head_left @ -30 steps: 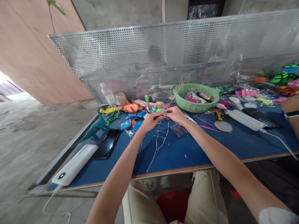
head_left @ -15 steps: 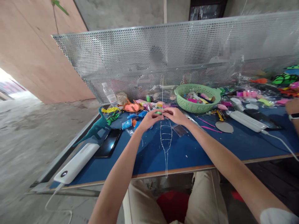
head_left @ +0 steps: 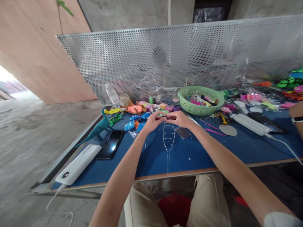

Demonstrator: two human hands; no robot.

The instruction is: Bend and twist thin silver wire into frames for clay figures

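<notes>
A thin silver wire frame (head_left: 169, 138), oval with several cross wires and a long narrow loop at its lower end, hangs toward me over the blue table. My left hand (head_left: 155, 121) pinches its far end. Right beside it, my right hand (head_left: 176, 119) grips the same end, fingertips nearly touching. From between the hands a loose straight wire end (head_left: 157, 86) sticks up and away, leaning left. The exact spot under my fingertips is hidden.
A green basket (head_left: 201, 100) of clay pieces stands behind my right hand. To the left are a phone (head_left: 110, 144), a white power bank (head_left: 78, 164), a teal dinosaur figure (head_left: 98, 130) and blue packets (head_left: 129, 125). Another person's wrist (head_left: 297, 115) shows at the right edge.
The loose wire end has swung from upright to a leftward lean. My right hand's fingers have curled and turned slightly, and the frame's lower loop has tipped slightly upward in view.
</notes>
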